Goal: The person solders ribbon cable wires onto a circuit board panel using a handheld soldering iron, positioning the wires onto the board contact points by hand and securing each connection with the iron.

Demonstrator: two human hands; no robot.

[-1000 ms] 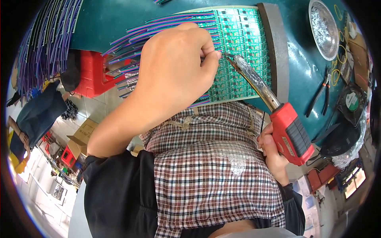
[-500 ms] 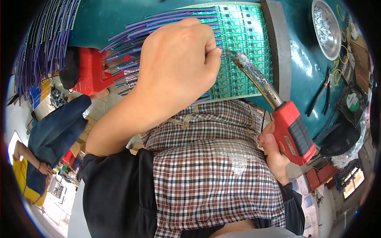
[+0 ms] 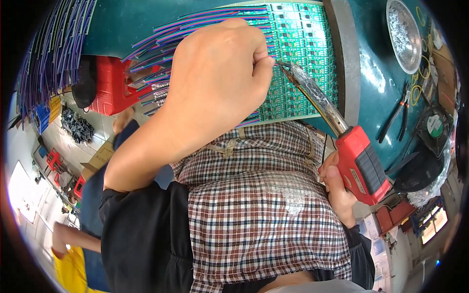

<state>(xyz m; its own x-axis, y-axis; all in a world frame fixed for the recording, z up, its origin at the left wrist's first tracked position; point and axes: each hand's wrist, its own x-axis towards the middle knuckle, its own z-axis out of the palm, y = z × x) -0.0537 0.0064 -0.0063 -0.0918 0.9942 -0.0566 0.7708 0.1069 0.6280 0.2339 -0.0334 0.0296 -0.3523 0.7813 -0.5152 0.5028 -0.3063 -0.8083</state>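
Observation:
My left hand (image 3: 220,73) hovers over the wires, thumb and forefinger pinched at the edge of a panel of small green circuit boards (image 3: 298,73). What the pinch holds is hidden by the hand. Thin dark, blue and pink wires (image 3: 195,24) fan out leftward from the panel, partly under that hand. In my right hand (image 3: 337,190) is a soldering iron (image 3: 359,163) with a red and black pistol grip. Its metal barrel slants up and left over the boards, and the tip comes close to my left fingertips.
A grey bar (image 3: 344,63) runs along the panel's right edge. Farther right on the green table are a metal bowl (image 3: 403,36), pliers (image 3: 394,115) and a small fan (image 3: 434,124). More wires (image 3: 61,58) hang at the far left, by a red stool (image 3: 110,85). Another person (image 3: 73,263) is behind on the left.
Both hands and the soldering iron hold nearly the same position, with the tip slightly nearer my left fingertips. The other person at the left has moved lower and closer to my arm.

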